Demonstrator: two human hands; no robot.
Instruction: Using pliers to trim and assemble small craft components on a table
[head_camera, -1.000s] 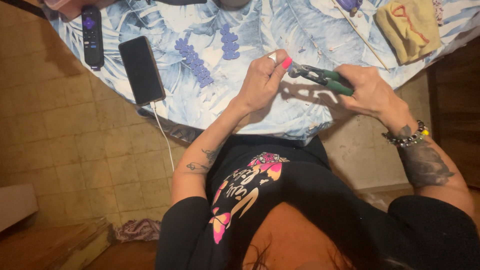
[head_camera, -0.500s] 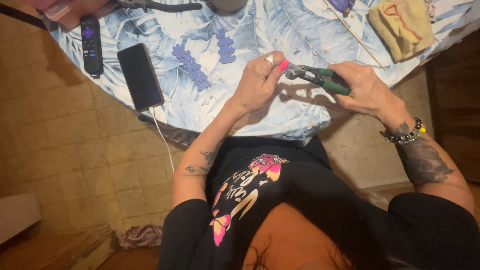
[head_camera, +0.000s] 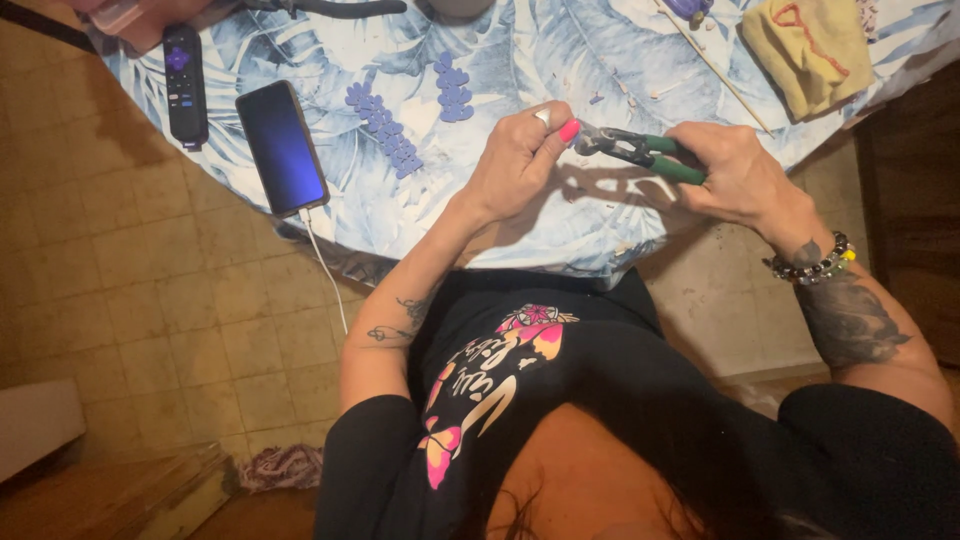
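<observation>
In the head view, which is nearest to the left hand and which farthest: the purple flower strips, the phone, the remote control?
From the left hand:
1. Purple flower strips, just beside it on the tablecloth.
2. Phone, further along, near the table edge, cable plugged in.
3. Remote control, beyond the phone, at the far corner.

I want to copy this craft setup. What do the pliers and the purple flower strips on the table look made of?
The pliers in the right hand look like dark metal at the jaws, matte rather than shiny, with green handles that seem plastic or rubber coated. The purple flower strips on the tablecloth look flat, matte and cleanly cut, perhaps foam or felt; I cannot tell which.
</observation>
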